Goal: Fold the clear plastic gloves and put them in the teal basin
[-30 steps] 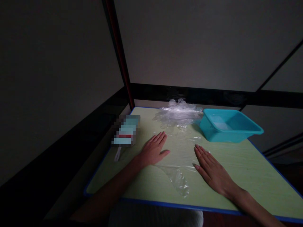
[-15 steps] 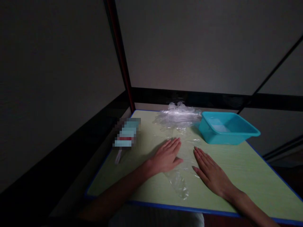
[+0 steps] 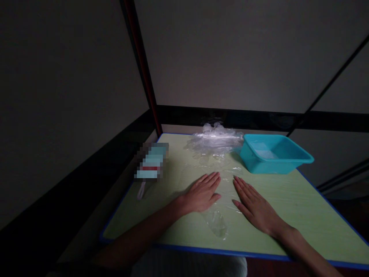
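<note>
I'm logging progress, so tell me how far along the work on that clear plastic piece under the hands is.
Done: one clear plastic piece lies spread on the green table. In hand: the left hand and right hand press flat on it, palms down, side by side; its near end looks crumpled. Left: the pile of clear plastic at the back, beside the teal basin, probably waits its turn.

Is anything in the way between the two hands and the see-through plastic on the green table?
Nothing visible stands between them. The left hand and the right hand lie open and palm down right at the thin clear plastic film.
</note>
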A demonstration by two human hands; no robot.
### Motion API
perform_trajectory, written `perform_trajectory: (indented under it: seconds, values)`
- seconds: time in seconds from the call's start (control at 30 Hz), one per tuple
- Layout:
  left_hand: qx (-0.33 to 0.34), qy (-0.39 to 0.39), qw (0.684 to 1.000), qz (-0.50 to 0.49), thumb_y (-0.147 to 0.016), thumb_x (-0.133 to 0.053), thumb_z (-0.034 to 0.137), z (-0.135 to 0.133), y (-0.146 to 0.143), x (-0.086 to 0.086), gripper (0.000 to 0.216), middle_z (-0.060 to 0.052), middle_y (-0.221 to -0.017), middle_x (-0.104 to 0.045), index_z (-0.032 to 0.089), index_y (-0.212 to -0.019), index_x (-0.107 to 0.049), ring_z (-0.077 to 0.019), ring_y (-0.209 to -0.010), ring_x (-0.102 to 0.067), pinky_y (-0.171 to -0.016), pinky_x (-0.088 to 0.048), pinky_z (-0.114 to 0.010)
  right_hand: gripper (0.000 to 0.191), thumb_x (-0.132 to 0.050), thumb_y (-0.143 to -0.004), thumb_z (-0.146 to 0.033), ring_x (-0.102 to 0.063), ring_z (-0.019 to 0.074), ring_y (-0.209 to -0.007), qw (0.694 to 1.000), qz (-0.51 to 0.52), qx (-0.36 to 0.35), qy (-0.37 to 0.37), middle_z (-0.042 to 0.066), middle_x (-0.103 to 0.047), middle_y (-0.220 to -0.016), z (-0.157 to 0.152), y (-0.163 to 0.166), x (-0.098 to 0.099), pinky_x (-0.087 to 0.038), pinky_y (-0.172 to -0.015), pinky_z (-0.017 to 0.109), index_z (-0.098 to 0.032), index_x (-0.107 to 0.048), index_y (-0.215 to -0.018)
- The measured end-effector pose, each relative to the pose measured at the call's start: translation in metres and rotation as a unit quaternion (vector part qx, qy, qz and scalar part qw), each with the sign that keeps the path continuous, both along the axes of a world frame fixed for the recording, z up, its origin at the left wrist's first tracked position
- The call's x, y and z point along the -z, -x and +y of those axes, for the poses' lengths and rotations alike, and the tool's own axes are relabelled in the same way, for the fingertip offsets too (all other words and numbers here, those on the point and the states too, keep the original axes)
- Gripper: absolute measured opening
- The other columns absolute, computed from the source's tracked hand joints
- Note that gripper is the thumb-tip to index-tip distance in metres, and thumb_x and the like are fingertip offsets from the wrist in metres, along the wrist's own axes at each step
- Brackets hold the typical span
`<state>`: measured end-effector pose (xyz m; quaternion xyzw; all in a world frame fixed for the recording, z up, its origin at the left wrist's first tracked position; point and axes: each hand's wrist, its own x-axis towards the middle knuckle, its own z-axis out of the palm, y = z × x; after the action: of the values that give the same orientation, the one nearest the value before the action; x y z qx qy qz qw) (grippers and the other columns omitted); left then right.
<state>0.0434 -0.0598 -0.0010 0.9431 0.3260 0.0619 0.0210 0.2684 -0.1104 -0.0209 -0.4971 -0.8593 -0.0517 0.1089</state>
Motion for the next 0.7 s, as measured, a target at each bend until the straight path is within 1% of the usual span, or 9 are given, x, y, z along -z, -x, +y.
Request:
perform_trajectory:
  seconds: [0.2,0.3,0.4,0.47,0.57,0.63,0.7]
  values:
    - [-0.045,0.023,0.999,0.021,-0.087,-0.03,0.041,0.008,0.031,-0.003,0.057,-0.01,-0.142,-0.014,0.01,-0.133,-0.019,-0.0169,-0.13,-0.009,-0.104,-0.013,-0.031,0.061,-0.031,-0.089,-0.039,-0.015,0.0211,-0.129,0.999,-0.003,-0.034,0.015,0.009,-0.012,-0.142,0.014,-0.01,-0.001,-0.025,-0.102,0.042,-0.017,0.0,-0.137]
    - [-0.053,0.022,0.998,0.023,-0.086,-0.033,0.041,0.008,0.038,-0.005,0.058,-0.011,-0.142,-0.014,0.01,-0.134,-0.019,-0.0176,-0.13,-0.01,-0.104,-0.014,-0.031,0.062,-0.032,-0.089,-0.038,-0.014,0.0208,-0.129,0.999,-0.005,-0.045,0.028,0.009,-0.012,-0.142,0.018,-0.016,-0.003,-0.024,-0.103,0.042,-0.017,0.001,-0.137]
    - [-0.053,0.008,0.998,0.015,-0.086,-0.034,0.042,0.007,0.04,-0.005,0.059,-0.01,-0.142,-0.014,0.011,-0.133,-0.019,-0.0179,-0.13,-0.01,-0.105,-0.013,-0.032,0.062,-0.033,-0.089,-0.039,-0.013,0.0211,-0.129,0.998,0.007,-0.044,0.04,0.01,-0.012,-0.142,0.018,-0.017,-0.009,-0.024,-0.102,0.043,-0.017,0.0,-0.137]
    - [-0.052,0.0,0.999,0.009,-0.085,-0.035,0.042,0.006,0.039,-0.003,0.059,-0.011,-0.142,-0.015,0.011,-0.133,-0.02,-0.018,-0.13,-0.01,-0.105,-0.013,-0.032,0.063,-0.034,-0.088,-0.039,-0.014,0.0219,-0.129,0.998,0.022,-0.032,0.042,0.011,-0.013,-0.142,0.015,-0.009,-0.016,-0.023,-0.102,0.045,-0.017,0.0,-0.137]
    - [-0.051,-0.005,0.999,-0.004,-0.085,-0.036,0.042,0.006,0.039,0.0,0.059,-0.01,-0.142,-0.016,0.011,-0.133,-0.022,-0.0183,-0.13,-0.011,-0.105,-0.013,-0.032,0.065,-0.034,-0.088,-0.038,-0.015,0.0226,-0.129,0.998,0.056,-0.018,0.036,0.011,-0.012,-0.142,0.007,0.016,-0.027,-0.021,-0.102,0.048,-0.017,0.002,-0.137]
    - [-0.051,-0.007,0.999,-0.013,-0.085,-0.036,0.042,0.006,0.039,0.001,0.058,-0.01,-0.141,-0.017,0.011,-0.132,-0.023,-0.0182,-0.13,-0.011,-0.105,-0.014,-0.032,0.066,-0.035,-0.087,-0.036,-0.014,0.0221,-0.129,0.996,0.068,-0.04,0.043,0.01,-0.011,-0.142,0.002,0.036,-0.031,-0.021,-0.103,0.046,-0.017,0.003,-0.137]
    - [-0.05,-0.009,0.999,-0.019,-0.085,-0.034,0.043,0.006,0.04,0.001,0.058,-0.01,-0.141,-0.017,0.011,-0.132,-0.023,-0.0182,-0.13,-0.011,-0.105,-0.013,-0.033,0.068,-0.036,-0.087,-0.037,-0.012,0.022,-0.129,0.994,0.063,-0.07,0.049,0.009,-0.011,-0.142,-0.002,0.051,-0.029,-0.022,-0.103,0.045,-0.017,0.004,-0.137]
